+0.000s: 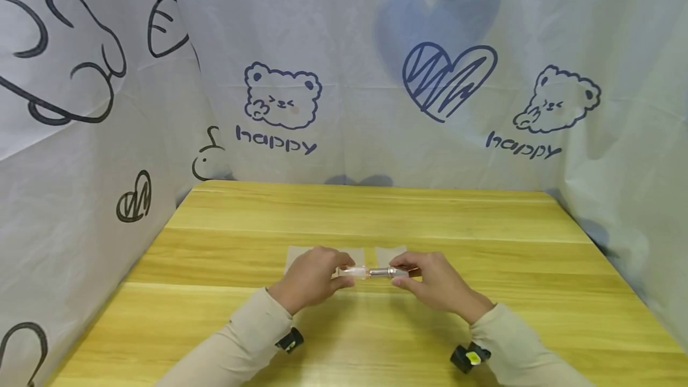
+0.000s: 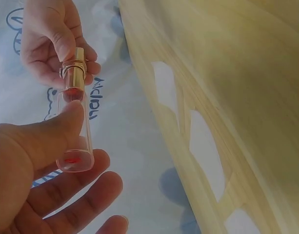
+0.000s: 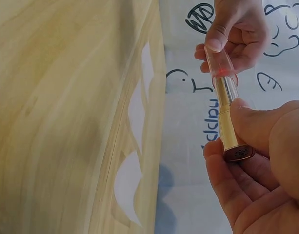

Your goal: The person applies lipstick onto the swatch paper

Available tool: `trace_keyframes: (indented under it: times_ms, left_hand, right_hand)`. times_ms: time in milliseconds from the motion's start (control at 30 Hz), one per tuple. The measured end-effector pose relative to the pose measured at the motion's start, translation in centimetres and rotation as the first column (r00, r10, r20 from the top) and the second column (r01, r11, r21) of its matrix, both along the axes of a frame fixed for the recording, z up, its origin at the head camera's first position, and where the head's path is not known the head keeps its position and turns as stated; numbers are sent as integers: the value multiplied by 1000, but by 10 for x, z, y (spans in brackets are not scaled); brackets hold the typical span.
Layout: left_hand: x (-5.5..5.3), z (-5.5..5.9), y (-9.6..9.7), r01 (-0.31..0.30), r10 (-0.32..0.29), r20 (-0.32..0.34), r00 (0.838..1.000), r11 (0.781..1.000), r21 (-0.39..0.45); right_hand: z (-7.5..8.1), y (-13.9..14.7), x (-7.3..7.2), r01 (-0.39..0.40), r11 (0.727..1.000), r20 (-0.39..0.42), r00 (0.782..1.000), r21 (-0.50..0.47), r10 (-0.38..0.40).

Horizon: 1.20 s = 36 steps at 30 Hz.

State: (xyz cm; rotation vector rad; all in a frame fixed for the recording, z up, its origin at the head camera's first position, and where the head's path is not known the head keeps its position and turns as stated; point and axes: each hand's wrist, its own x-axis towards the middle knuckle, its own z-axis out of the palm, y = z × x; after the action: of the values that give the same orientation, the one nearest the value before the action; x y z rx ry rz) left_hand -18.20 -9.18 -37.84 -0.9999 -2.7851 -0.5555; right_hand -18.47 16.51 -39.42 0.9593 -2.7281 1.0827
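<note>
A lipstick is held level above the table between both hands. My left hand (image 1: 313,276) pinches its clear cap (image 2: 81,150) between thumb and fingers. The right hand (image 1: 438,282) grips the gold base (image 3: 228,127), thumb on one side and fingers behind. Between cap and base a shiny inner tube (image 1: 379,272) shows bare. The red tip (image 2: 72,94) sits at the cap's mouth in the left wrist view, so cap and base are in line but not closed together.
Behind the hands, flat pale paper pieces (image 1: 352,254) lie on the wooden table (image 1: 376,214); the wrist views show several of them. White cloth walls (image 1: 344,28) with drawn bears and hearts stand round the back and sides. A dark band sits on each wrist.
</note>
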Motion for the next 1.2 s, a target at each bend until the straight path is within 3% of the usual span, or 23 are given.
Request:
trace_keyframes:
  times_ms: [333, 500, 1200]
  left_hand:
    - [2, -5, -4, -21, 22, -33, 999, 999, 40]
    - [2, -8, -6, -13, 15, -38, 999, 999, 50]
    - [1, -20, -4, 15, -13, 104, 994, 1000, -15]
  right_hand:
    - [-1, 8, 1, 78, 996, -82, 994, 36, -75]
    - [-2, 11, 2, 116, 993, -74, 991, 15, -115]
    - [-20, 21, -5, 164, 983, 3, 986, -81, -164]
